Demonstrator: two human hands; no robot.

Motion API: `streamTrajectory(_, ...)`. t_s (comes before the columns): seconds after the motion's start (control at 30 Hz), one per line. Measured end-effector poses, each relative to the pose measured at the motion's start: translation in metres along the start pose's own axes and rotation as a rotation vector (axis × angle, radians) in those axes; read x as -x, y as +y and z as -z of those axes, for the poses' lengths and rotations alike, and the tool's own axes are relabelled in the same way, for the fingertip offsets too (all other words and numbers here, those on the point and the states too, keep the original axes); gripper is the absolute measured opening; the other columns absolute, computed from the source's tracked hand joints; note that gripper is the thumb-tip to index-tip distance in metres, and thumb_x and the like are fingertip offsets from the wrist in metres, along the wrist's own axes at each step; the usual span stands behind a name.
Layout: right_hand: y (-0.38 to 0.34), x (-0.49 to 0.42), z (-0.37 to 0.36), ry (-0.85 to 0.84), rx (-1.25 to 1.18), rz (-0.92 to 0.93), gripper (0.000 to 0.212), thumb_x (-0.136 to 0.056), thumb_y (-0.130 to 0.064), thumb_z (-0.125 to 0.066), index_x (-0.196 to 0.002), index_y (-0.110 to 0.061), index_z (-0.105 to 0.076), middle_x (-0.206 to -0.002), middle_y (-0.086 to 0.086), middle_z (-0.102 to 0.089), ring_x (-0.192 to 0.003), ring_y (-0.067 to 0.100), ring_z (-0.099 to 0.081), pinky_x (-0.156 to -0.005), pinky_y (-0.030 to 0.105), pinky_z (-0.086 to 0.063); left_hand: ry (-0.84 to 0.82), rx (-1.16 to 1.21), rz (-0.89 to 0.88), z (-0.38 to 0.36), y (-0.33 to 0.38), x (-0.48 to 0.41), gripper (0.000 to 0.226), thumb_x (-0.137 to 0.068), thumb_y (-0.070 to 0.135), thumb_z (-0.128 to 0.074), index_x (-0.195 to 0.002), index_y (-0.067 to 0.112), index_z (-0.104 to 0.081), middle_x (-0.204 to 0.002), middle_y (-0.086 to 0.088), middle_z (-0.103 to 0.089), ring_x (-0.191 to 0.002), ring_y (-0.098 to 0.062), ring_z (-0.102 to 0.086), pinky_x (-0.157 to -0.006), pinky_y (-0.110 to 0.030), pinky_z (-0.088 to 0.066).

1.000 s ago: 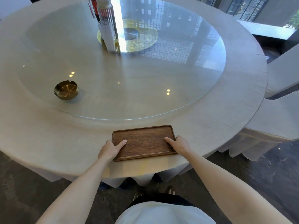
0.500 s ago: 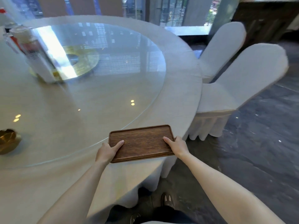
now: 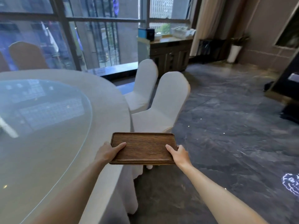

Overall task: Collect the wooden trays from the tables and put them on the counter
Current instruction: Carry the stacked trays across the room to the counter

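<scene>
Wooden tray (image 3: 143,147) held between both hands (image 3: 180,155)

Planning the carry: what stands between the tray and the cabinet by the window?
In the head view, two white-covered chairs stand between the tray and the cabinet; floor beside them is bare.

Matt dark-grained wooden tray (image 3: 143,147)

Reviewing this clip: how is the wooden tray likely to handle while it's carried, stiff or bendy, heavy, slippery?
The wooden tray probably stays stiff: held only at its short ends by the left hand and right hand, it shows no sag. It seems light, since thumbs on top suffice. Its smooth surface could be slightly slippery, though the raised rim likely helps the grip.
</scene>
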State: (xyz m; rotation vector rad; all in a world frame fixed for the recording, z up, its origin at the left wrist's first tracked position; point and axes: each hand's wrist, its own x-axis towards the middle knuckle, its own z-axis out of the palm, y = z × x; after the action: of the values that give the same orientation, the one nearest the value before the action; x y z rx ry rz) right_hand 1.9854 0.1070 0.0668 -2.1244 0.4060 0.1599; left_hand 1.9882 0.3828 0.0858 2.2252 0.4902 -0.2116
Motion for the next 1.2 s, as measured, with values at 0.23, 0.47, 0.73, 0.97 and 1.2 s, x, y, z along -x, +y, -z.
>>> streamTrajectory(0.23,0.011,-0.065,0.116,0.150,-0.055,0.012,0.052,-0.082,-0.055,-0.054,-0.104,-0.008,-0.051,-0.106,0.010,-0.063,-0.097,0.027,-0.060,-0.088,0.044,-0.049,-0.068,-0.001,-0.170,-0.070,0.131,-0.041,0.064,-0.074,0.059,-0.063,-0.102,0.001,-0.063,-0.100,-0.017,-0.068,-0.091,-0.032,-0.063,-0.084,-0.038,-0.049)
streamTrajectory(0.47,0.032,-0.128,0.204,0.287,-0.031,-0.015,0.049,-0.083,-0.051,-0.055,-0.097,-0.005,-0.056,-0.105,0.015,-0.066,-0.099,0.033,-0.059,-0.080,0.037,-0.044,-0.164,-0.012,-0.241,-0.144,0.232,-0.074,0.055,-0.074,0.061,-0.061,-0.087,0.007,-0.062,-0.078,-0.010,-0.068,-0.073,-0.024,-0.065,-0.069,-0.032,-0.052)
streamTrajectory(0.73,0.066,-0.241,0.270,0.344,-0.052,-0.066,0.042,-0.083,-0.053,-0.054,-0.082,-0.011,-0.054,-0.090,0.007,-0.064,-0.088,0.029,-0.059,-0.069,0.032,-0.039,-0.206,-0.059,-0.287,-0.238,0.328,-0.159,0.053,-0.074,0.061,-0.061,-0.078,0.008,-0.058,-0.077,-0.009,-0.065,-0.073,-0.025,-0.062,-0.060,-0.030,-0.044)
streamTrajectory(0.97,0.059,-0.388,0.346,0.359,-0.039,-0.084,0.046,-0.084,-0.053,-0.052,-0.095,-0.008,-0.059,-0.104,0.012,-0.066,-0.101,0.032,-0.058,-0.077,0.036,-0.041,-0.213,-0.089,-0.302,-0.313,0.447,-0.262,0.048,-0.075,0.061,-0.059,-0.067,0.014,-0.051,-0.068,-0.003,-0.058,-0.068,-0.021,-0.058,-0.058,-0.029,-0.044)
streamTrajectory(1.2,0.053,-0.513,0.424,0.385,-0.079,-0.062,0.039,-0.084,-0.050,-0.054,-0.089,-0.012,-0.061,-0.097,0.010,-0.068,-0.096,0.031,-0.060,-0.077,0.035,-0.042,-0.192,-0.090,-0.334,-0.376,0.565,-0.345,0.053,-0.074,0.062,-0.060,-0.079,0.009,-0.056,-0.082,-0.008,-0.062,-0.075,-0.023,-0.057,-0.059,-0.027,-0.040)
